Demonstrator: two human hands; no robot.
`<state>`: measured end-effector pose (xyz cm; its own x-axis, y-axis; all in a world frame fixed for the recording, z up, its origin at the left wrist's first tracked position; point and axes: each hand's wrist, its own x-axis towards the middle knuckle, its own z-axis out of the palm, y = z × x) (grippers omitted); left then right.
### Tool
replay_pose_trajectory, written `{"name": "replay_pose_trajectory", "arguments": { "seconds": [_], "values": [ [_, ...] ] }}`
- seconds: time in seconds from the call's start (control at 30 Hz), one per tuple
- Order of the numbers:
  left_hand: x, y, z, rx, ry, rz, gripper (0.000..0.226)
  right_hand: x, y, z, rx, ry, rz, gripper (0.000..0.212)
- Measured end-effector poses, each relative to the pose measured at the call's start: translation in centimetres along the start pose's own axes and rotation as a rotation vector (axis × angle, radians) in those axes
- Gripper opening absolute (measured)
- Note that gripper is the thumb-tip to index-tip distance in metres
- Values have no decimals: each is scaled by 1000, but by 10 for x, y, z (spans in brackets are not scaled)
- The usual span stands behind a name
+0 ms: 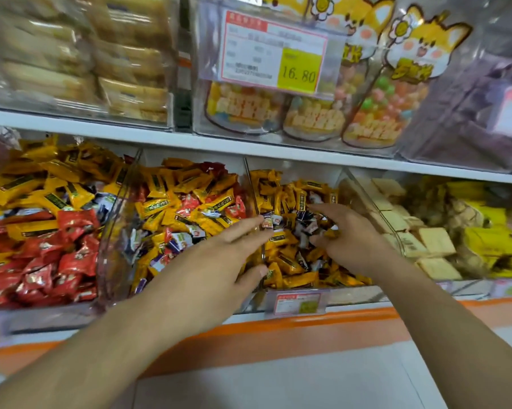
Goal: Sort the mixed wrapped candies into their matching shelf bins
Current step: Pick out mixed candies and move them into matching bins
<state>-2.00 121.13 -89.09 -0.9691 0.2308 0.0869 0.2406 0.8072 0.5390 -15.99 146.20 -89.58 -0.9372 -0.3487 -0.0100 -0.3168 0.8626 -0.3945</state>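
Reaching left hand (234, 255), right hand (346, 234) over candies (290, 261).

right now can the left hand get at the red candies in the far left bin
Probably yes: the left hand sits at the third bin's divider, empty it seems, and the red candies lie open-topped, though two clear dividers must be cleared.

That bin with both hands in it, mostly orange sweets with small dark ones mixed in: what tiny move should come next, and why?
Probably the right hand closes its fingers on the small dark candies right at its fingertips. They lie among orange wrapped candies that fill this bin, so they look misplaced. The left hand rests at the divider, a small wrapped piece at its fingertips.
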Motion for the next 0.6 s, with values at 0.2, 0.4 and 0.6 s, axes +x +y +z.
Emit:
{"name": "replay_pose_trajectory", "arguments": {
  "seconds": [0.2,0.4,0.6],
  "values": [
    [3,-5,2,-13,25,9,55,22,2,8,-107,-119,-32,71],
    [3,-4,2,0,36,5,53,23,-5,5,-117,-86,-33,53],
    [2,-5,3,14,44,5,55,19,-2,10,-12,83,-43,29]
  ]
}}
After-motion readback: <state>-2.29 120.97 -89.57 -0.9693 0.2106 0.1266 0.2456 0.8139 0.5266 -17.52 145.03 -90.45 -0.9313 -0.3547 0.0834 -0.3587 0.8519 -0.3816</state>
